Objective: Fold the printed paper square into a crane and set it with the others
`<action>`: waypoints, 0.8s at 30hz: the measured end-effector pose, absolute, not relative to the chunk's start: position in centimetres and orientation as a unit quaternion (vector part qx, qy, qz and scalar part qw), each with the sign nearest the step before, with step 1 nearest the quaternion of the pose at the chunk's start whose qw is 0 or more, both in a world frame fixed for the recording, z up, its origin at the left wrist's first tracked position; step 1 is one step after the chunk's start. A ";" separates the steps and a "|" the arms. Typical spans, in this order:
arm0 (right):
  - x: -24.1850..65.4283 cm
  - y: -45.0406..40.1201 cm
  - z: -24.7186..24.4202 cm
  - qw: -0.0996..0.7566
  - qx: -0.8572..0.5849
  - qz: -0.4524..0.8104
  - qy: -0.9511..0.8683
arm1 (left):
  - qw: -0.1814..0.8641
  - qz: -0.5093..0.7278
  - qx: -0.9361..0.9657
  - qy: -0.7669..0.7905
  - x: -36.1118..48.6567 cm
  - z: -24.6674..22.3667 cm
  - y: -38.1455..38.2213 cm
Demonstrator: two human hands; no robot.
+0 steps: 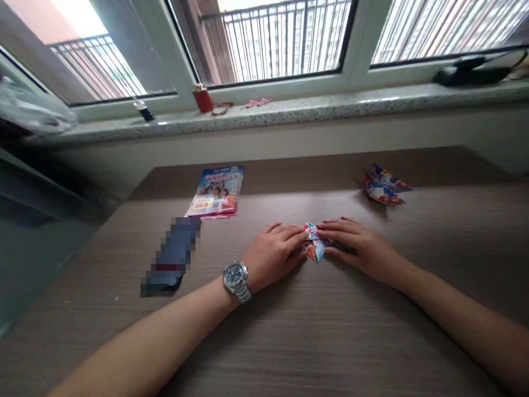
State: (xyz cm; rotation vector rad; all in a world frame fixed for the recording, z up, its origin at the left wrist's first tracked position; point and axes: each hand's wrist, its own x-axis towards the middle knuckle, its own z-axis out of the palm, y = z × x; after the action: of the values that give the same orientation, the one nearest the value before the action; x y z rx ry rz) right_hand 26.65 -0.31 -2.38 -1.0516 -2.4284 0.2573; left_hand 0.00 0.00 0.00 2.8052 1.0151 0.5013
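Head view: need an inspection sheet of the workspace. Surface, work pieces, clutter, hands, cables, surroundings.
Surface: wood-grain table, brighter band across its far part.
Work pieces: small folded printed paper between the hands; larger pointed folded paper piece apart, far right.
Clutter: printed leaflets stacked far left; dark flat item, pixelated, nearer.
Left hand: fingers at the small paper's left side; metal watch on wrist. Grip unclear.
Right hand: fingers at its right side. Grip unclear.
Cables: possible thin cord at the black item on the sill; too blurred to confirm.
Surroundings: stone windowsill with red container; windows, railings outside.
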 end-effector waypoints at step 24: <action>26.3 -0.4 -1.1 0.242 -0.317 0.045 -0.916 | 0.033 0.181 0.933 0.309 -0.2 0.3 0.3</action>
State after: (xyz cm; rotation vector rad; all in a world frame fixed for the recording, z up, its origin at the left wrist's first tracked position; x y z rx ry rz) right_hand 26.33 -0.40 -1.13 -0.8659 -2.5044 0.1231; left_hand -0.24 0.32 0.29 2.8725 0.9503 0.5560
